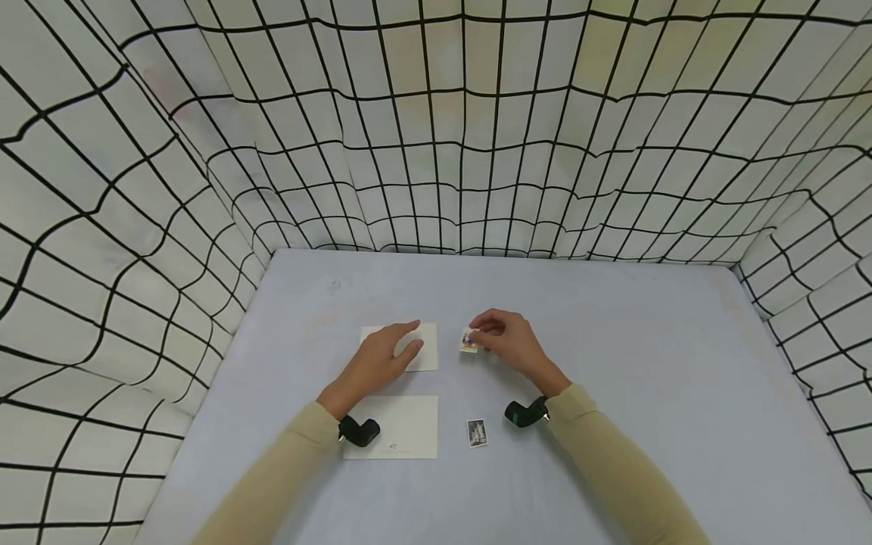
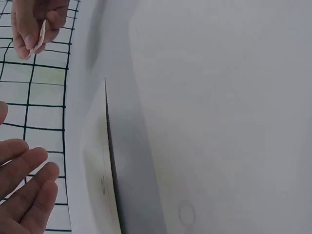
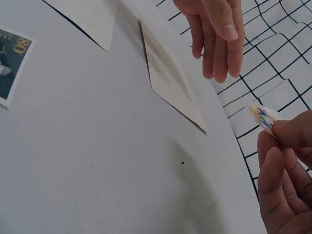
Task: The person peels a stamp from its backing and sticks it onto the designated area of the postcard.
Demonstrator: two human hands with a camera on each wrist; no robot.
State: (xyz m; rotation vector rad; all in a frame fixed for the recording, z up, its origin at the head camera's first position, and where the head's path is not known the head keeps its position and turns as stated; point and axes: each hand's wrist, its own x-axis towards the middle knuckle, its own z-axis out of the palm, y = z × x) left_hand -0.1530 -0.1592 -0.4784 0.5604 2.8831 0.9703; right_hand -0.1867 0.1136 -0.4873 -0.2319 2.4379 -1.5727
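My right hand [image 1: 512,341] pinches a small colourful postage stamp [image 1: 468,342] between thumb and fingers. In the right wrist view the stamp [image 3: 262,116] stands tilted up from the fingertips, with its printed side showing. My left hand [image 1: 384,357] holds nothing; its fingers extend over the far cream envelope [image 1: 428,348] and hide part of it. The near envelope [image 1: 409,428] lies below it on the white table, with a small printed mark near its lower edge. A dark stamp [image 1: 478,433] with a white border lies to the right of the near envelope.
The white table [image 1: 647,341] is enclosed at the back and sides by black netting [image 1: 463,151] in front of pale sheets. A black wrist camera [image 1: 359,431] on the left arm overlaps the near envelope in the head view.
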